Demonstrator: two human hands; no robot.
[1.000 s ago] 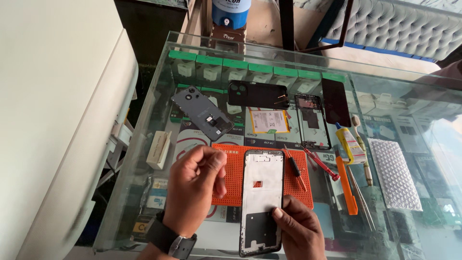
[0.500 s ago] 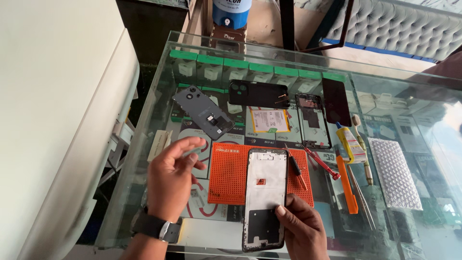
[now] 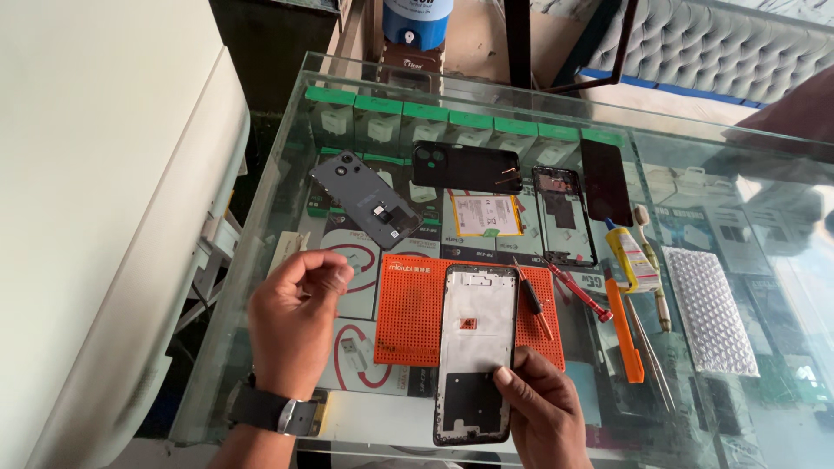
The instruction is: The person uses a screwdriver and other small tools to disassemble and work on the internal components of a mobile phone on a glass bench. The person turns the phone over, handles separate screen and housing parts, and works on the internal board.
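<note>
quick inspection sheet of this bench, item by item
surface: glass counter, boxed goods visible beneath it
job's things: phone frame lying partly on an orange mat, inner side up
clutter: grey back cover, black back cover, battery, second frame, dark screen panel, glue tube, screwdrivers, orange pry tool, tweezers, bubble wrap
grippers: right hand thumb on the frame's lower edge; left hand raised, fingers curled, wears a watch
cables: nothing seen loose
surroundings: white wall at left, tufted seat behind
</note>
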